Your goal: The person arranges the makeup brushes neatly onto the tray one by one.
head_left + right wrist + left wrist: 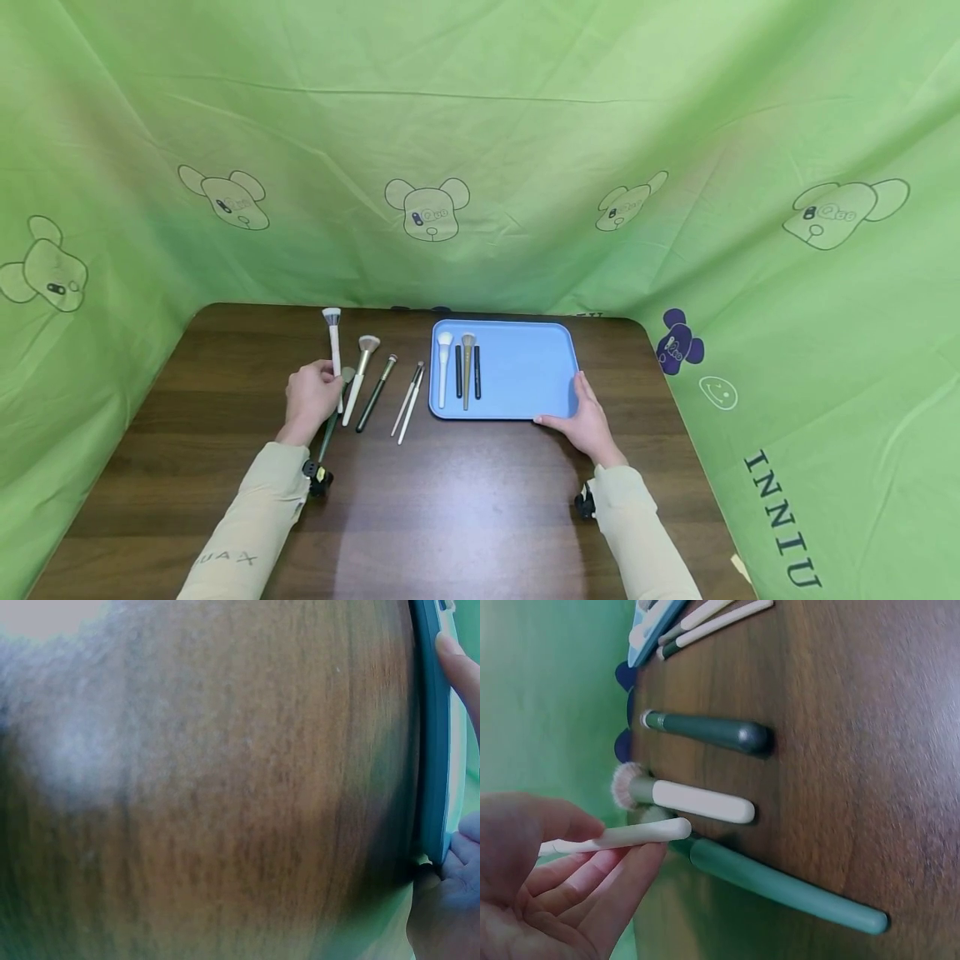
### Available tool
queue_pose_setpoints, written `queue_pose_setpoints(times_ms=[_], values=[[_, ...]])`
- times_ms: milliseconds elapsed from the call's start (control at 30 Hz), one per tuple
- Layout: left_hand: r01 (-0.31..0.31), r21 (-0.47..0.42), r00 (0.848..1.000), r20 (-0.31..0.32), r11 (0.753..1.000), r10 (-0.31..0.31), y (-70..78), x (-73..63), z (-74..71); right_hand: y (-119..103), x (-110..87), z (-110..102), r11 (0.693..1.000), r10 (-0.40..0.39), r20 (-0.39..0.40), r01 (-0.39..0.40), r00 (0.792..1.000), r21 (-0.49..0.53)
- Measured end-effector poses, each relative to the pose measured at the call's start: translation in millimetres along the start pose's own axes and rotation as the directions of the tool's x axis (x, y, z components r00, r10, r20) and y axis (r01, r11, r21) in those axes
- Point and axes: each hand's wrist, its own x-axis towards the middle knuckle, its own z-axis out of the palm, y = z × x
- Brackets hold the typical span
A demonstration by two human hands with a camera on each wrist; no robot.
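Brush (334,342) pinched in the left hand (311,397), right hand (590,427) spread out against the tray (521,367), so pickup stage I reckon. Next move probably needs a steady carry trayward

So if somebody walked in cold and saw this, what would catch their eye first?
Probably the bright blue tray on the brown table, with four slim tools in its left part and the right hand at its near right corner. Next, perhaps, the left hand, holding a white-handled brush at the left of the table. Behind it all hangs a green cloth printed with bear faces.
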Motion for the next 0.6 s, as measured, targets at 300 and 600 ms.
queue_pose_setpoints(times_ms=[300,600], values=[[-0.045,-0.031,0.999,-0.018,0.999,0.044,9.3,0.7,5.1,-0.3,-0.6,-0.1,1.0,0.0,-0.006,0.0,1.0,0.005],[-0.056,-0.061,0.998,-0.013,0.997,0.055,20.0,2.4,14.1,-0.7,-0.4,-0.9,1.0,-0.01,-0.004,0.01,1.0,0.003]])
